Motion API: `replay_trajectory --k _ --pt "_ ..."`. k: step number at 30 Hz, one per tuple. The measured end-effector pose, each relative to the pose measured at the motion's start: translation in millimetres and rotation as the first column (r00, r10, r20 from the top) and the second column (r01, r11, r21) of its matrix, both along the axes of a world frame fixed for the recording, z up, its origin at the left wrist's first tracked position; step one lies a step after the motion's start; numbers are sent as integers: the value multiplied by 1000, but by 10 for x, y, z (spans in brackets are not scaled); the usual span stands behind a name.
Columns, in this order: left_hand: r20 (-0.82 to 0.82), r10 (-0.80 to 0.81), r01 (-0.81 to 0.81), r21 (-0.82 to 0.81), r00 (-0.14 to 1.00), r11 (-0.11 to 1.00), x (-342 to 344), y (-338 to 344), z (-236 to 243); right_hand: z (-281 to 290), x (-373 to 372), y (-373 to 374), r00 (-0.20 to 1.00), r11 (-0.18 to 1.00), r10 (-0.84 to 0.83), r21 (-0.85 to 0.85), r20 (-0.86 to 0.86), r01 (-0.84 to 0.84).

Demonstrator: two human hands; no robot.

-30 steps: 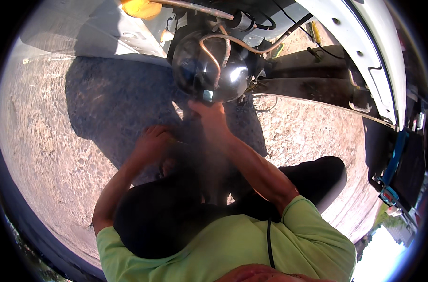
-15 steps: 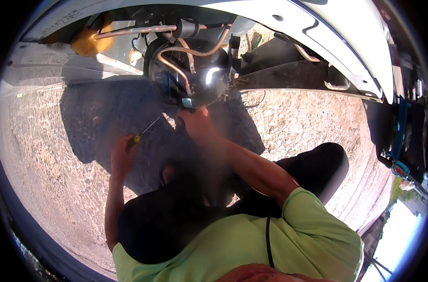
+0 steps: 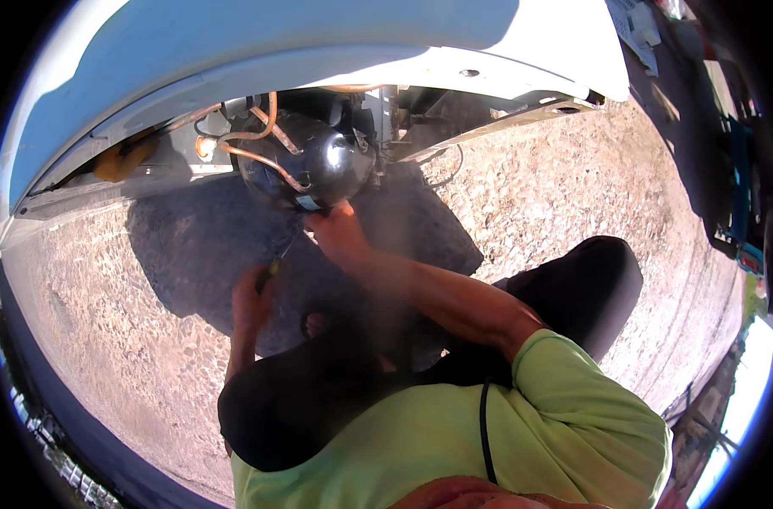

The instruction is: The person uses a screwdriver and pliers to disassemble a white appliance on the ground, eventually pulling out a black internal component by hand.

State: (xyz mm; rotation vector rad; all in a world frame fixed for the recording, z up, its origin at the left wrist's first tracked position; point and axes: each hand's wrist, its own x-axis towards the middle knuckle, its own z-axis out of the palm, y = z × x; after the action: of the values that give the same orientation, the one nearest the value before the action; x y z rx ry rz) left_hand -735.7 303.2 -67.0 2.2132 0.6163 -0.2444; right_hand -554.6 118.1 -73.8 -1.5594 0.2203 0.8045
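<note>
A screwdriver (image 3: 272, 268) with a yellow and black handle is gripped in my left hand (image 3: 249, 307). Its thin shaft slants up toward the lower edge of a shiny black compressor (image 3: 329, 163). Just right of the shaft's end is my right hand (image 3: 341, 237), its fingers bent in against the compressor's lower front, close under a small pale label (image 3: 308, 203). Whatever those fingertips hold is hidden. Bent copper pipes (image 3: 259, 159) rise from the compressor's left side.
Above the compressor a large white panel (image 3: 336, 34) overhangs, with a metal base rail (image 3: 505, 119) running right. A yellow-orange lump (image 3: 119, 161) sits at the left under the panel. My dark-trousered knees (image 3: 586, 284) flank the shaded, rough stony ground (image 3: 183, 246).
My left hand has moved right with the screwdriver, bringing its shaft close to my right hand. My right hand stays at the compressor. The view has shifted, showing more of the white panel.
</note>
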Motion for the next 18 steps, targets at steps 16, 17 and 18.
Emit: replay_trajectory --k 16,17,18 --pt "-70 210 -220 -412 975 884 -45 259 652 123 53 -17 999 998 34 62 -39 -31" --pt "-68 224 -231 -446 972 865 -56 281 721 151 58 -19 999 996 30 85 -30 -27" --pt "-68 232 -236 -474 970 848 -58 299 787 145 53 -19 999 994 23 106 -23 -21"
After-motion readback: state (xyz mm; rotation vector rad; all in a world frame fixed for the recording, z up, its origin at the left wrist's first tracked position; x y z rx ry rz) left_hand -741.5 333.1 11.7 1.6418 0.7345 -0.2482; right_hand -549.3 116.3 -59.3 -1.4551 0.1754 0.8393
